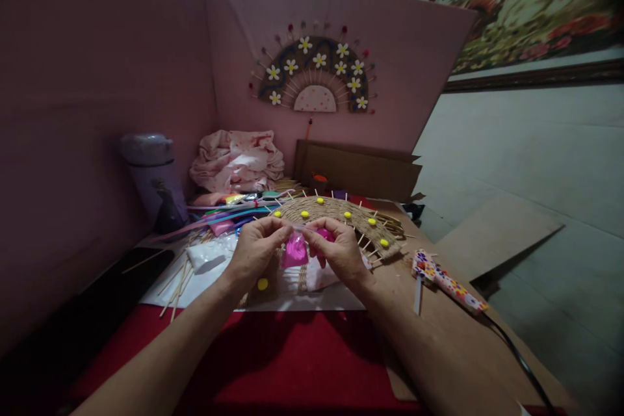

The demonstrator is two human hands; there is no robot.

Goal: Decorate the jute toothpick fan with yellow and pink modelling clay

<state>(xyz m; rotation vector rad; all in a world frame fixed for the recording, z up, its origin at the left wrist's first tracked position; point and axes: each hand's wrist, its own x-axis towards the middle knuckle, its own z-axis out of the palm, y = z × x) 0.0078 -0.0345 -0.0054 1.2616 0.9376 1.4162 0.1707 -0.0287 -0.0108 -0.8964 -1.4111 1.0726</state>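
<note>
My left hand (257, 248) and my right hand (338, 252) pinch the top edge of a small clear bag with bright pink modelling clay (295, 251) in it. A second pink lump (325, 234) shows behind my right fingers; whether they grip it is hard to tell. Beneath and behind my hands lies a woven twine fan (331, 208) with yellow dots along its arc and thin sticks poking out of its edge. My hands and the bag hide its middle. Another yellow dot (262, 284) is on the twine at the near left.
A flower-patterned glue gun (448, 279) with a black cord rests on the brown board at right. Thin wooden sticks (181, 286) and a white packet (209, 255) lie at left. Behind stand a lilac bottle (155, 175), bunched pink cloth (238, 159) and cardboard (358, 169). A finished-looking fan (316, 71) hangs above.
</note>
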